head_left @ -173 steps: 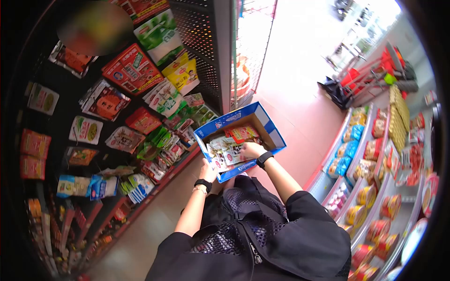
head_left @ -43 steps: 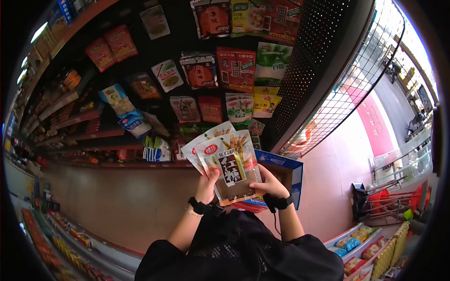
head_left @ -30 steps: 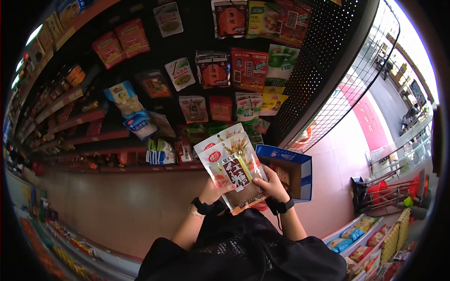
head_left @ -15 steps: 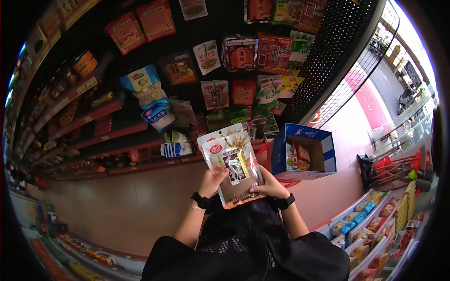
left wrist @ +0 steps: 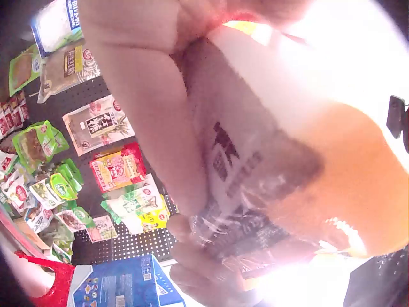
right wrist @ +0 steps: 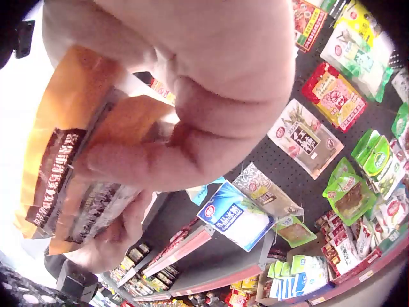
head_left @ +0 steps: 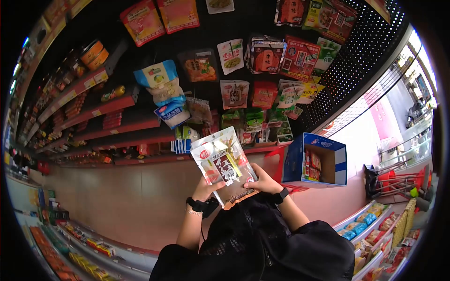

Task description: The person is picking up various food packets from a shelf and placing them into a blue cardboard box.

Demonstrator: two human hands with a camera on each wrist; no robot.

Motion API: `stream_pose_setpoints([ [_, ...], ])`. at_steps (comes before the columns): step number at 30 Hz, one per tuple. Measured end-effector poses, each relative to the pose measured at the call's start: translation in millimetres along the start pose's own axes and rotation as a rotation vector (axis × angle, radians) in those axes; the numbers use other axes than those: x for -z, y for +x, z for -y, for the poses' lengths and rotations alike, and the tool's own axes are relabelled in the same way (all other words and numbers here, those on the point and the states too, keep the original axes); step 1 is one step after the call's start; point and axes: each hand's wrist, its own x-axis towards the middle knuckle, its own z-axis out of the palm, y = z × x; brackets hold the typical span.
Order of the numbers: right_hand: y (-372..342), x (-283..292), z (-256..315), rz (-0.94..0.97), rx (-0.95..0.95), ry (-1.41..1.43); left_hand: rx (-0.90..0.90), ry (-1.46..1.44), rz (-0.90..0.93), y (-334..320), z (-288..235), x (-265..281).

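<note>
Both hands hold packets of brown sugar (head_left: 224, 165) in front of the chest, in the head view. Two overlapping orange bottom edges of the brown sugar packets (right wrist: 48, 169) show in the right wrist view. My left hand (head_left: 206, 190) grips the lower left side, thumb across the front. On the lower right, my right hand (head_left: 265, 181) pinches the packets with its thumb on the printed face. A similar packet (head_left: 234, 94) hangs on the display ahead. The left wrist view is washed out by glare around the packets.
Right of the hands, an open blue box (head_left: 294, 161) holds several red packets (head_left: 313, 165) and stands over something red (head_left: 276, 161). Shelves (head_left: 112, 126) and a pegboard (head_left: 349, 79) of hanging bags run ahead. Low goods racks lie behind on both sides, with red stools (head_left: 398, 182) farther right.
Earliest, my left hand held the blue box while the right reached among its packets. Now both hands hold the brown sugar packets, less fanned than before, and the box stands apart at right.
</note>
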Motion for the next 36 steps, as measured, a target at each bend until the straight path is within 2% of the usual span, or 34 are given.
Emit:
stream_pose_setpoints([
  [4, 29.5, 32.7, 2.7, -0.002, 0.066, -0.076, -0.074, -0.062, 0.141, 43.5, -10.1, -7.8],
  [8, 58.5, 80.2, 2.3, -0.027, 0.049, -0.086, -0.060, 0.025, 0.073, 101.2, -12.3, -25.0],
  [10, 71.4, 107.2, 6.6, -0.032, -0.001, -0.053, -0.053, -0.001, 0.101, 131.2, -18.6, -40.0],
  [12, 79.9, 133.0, 16.9, -0.057, 0.028, -0.059, -0.031, -0.021, 0.137, 161.8, -24.2, -55.8],
  [14, 87.4, 156.3, 22.0, -0.091, 0.065, -0.048, -0.061, 0.036, 0.066, 186.4, -20.2, -66.7],
  [16, 95.6, 177.6, 20.9, -0.064, 0.083, -0.083, -0.043, 0.066, 0.089, 205.7, -26.8, -79.8],
  [18, 95.1, 191.9, 20.5, -0.079, 0.043, -0.069, -0.019, 0.068, 0.117, 222.4, -17.6, -86.4],
  [20, 98.5, 194.8, 19.4, -0.109, -0.027, -0.046, 0.022, 0.036, 0.088, 228.9, -22.4, -87.5],
  [22, 107.1, 182.9, 15.1, -0.125, -0.025, -0.043, -0.001, 0.035, 0.139, 230.8, -32.6, -78.8],
  [26, 124.5, 158.7, 11.5, -0.141, 0.026, -0.010, 0.050, 0.056, 0.114, 230.1, -35.1, -48.6],
  [30, 143.5, 140.1, 10.3, -0.161, -0.058, -0.019, 0.075, 0.054, 0.106, 230.8, -53.6, -25.5],
  [32, 149.2, 131.7, 7.1, -0.158, -0.100, 0.095, 0.062, 0.116, 0.147, 230.1, -55.4, -13.9],
  [34, 155.8, 124.7, 7.6, -0.210, 0.012, 0.171, 0.049, 0.177, 0.189, 227.3, -55.5, -7.9],
  [36, 158.0, 126.8, 14.1, -0.285, 0.062, 0.127, 0.004, 0.180, 0.214, 225.3, -56.8, -4.4],
])
